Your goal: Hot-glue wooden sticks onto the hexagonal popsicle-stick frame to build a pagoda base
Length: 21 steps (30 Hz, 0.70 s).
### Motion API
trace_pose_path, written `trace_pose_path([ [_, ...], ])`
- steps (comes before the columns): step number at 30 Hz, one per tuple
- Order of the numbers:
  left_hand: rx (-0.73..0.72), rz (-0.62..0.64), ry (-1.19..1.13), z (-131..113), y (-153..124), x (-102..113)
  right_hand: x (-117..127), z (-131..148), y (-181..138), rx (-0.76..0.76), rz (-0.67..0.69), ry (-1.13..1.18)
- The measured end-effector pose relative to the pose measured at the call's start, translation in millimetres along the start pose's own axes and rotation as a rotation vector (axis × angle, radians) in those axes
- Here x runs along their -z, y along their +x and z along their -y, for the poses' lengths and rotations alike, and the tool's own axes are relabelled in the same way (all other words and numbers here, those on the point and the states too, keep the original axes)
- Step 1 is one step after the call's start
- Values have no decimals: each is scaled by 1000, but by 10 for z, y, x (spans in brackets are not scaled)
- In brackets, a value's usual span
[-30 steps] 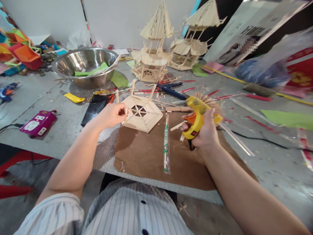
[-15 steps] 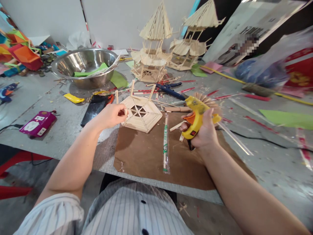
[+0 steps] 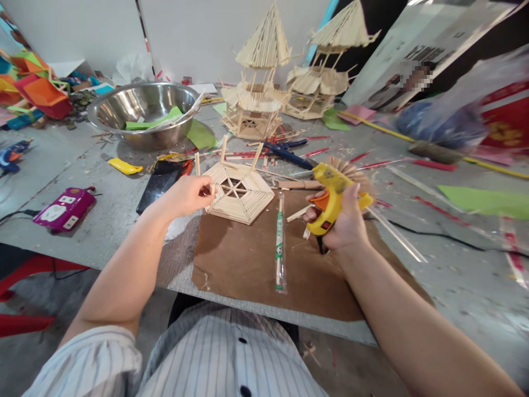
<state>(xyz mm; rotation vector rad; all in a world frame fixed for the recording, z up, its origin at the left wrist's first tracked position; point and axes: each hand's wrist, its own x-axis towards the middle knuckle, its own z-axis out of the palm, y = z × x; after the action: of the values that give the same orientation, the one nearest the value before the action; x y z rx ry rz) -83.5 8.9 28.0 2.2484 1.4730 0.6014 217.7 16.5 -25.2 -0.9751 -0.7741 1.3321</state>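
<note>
My right hand (image 3: 347, 220) grips a yellow hot glue gun (image 3: 330, 207) with an orange trigger; a clear glue stick juts from its back. A hexagonal frame of wooden sticks (image 3: 252, 201) rests partly on the brown sheet (image 3: 243, 259), with several short sticks standing at its corners. At its left corner my left hand (image 3: 190, 194) is closed, pinching a short wooden stick (image 3: 213, 190) upright between thumb and finger. Just right of the frame lies a wrapped pair of chopsticks (image 3: 280, 248).
Behind stand two stick pagodas (image 3: 258, 105). A steel bowl (image 3: 144, 132), yellow cutter (image 3: 124, 165), black phone (image 3: 159, 184) and purple power socket (image 3: 64, 209) are on the left. Blue pliers (image 3: 289, 151) lie beyond the frame. The gun's black cord (image 3: 433, 234) runs right.
</note>
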Motion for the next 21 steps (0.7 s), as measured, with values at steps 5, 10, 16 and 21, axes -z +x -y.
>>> trace_pose_path([
  [5,10,-2,8,-25,1,6,-3,4,4,-2,-1,-7],
  [10,13,1,-1,-44,-4,10,-12,7,3,2,-12,-35],
  [16,14,-3,0,-41,-4,5,-5,11,-30,-1,19,-48],
  [21,13,-8,-7,-44,-4,1,-8,11,-37,-8,7,-54],
])
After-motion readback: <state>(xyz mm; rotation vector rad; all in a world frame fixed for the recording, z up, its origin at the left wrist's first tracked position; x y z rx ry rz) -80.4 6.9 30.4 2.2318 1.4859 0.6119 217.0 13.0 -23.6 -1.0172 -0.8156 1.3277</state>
